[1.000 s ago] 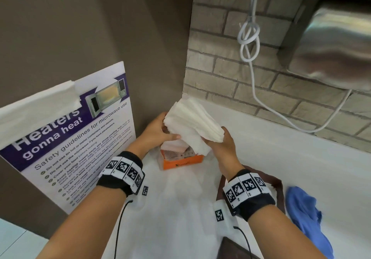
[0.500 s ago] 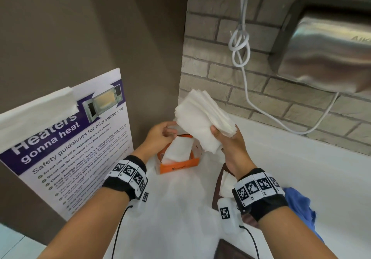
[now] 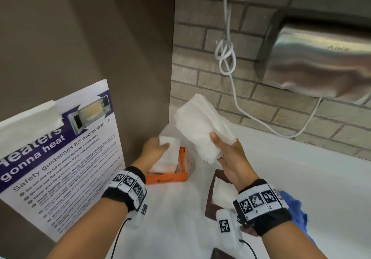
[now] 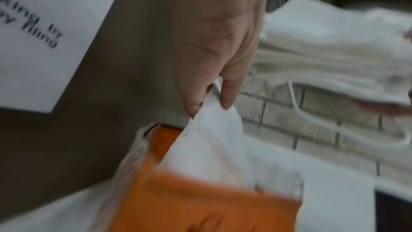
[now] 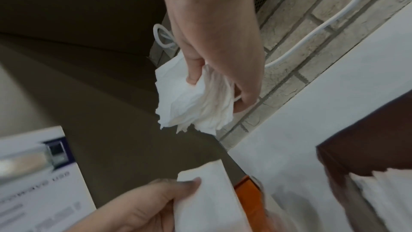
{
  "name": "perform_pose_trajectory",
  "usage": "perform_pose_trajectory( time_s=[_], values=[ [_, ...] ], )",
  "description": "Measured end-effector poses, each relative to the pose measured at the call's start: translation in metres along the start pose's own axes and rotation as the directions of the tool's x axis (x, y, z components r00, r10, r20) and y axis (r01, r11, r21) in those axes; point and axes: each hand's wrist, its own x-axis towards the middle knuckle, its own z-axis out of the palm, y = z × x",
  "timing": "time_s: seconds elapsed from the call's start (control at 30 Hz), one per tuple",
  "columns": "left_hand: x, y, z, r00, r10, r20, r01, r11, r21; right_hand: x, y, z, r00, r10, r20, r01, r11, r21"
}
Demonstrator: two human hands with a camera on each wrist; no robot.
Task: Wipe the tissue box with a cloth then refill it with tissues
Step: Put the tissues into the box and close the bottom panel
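The right hand (image 3: 230,156) grips a thick stack of white folded tissues (image 3: 200,126) above the counter; the left hand (image 3: 154,150) pinches a single white tissue (image 3: 169,154) rising from the orange cardboard pack (image 3: 168,177) at the far left. The brown tissue box (image 3: 212,194) sits near right; the stack should go in squared and flat.

Light: even indoor brightness in the head view; dimmer in both wrist views.
Glare: soft sheen on the steel hand dryer (image 3: 321,62).
Blur: left wrist view smeared; poster (image 4: 33,33) text soft.
Distortion: wide-angle bending at edges.
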Motion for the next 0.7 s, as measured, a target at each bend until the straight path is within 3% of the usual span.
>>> perform_pose_trajectory(
  time_s=[0.1,0.23,0.43,0.57,0.7],
  values=[
    [-0.023,0.034,-0.010,0.999,0.043,0.017,-0.034,0.928,-0.371,-0.018,-0.023,0.004,0.988,-0.013,0.155,-0.010,0.989,0.146],
    [-0.043,0.065,-0.005,0.972,0.084,0.221,0.101,0.700,-0.707,-0.042,-0.046,0.018,0.960,-0.002,0.281,-0.101,0.930,0.353],
    [-0.070,0.072,0.027,0.919,0.083,0.386,0.286,0.534,-0.796,-0.073,-0.019,0.003,0.967,0.108,0.231,-0.198,0.887,0.416],
    [-0.088,0.065,0.040,0.897,0.048,0.440,0.357,0.510,-0.783,-0.088,0.005,-0.024,0.983,0.145,0.116,-0.180,0.900,0.398],
    [-0.098,0.063,0.054,0.910,0.021,0.414,0.351,0.492,-0.797,-0.094,0.009,-0.029,0.985,0.157,0.064,-0.170,0.917,0.361]
  ],
)
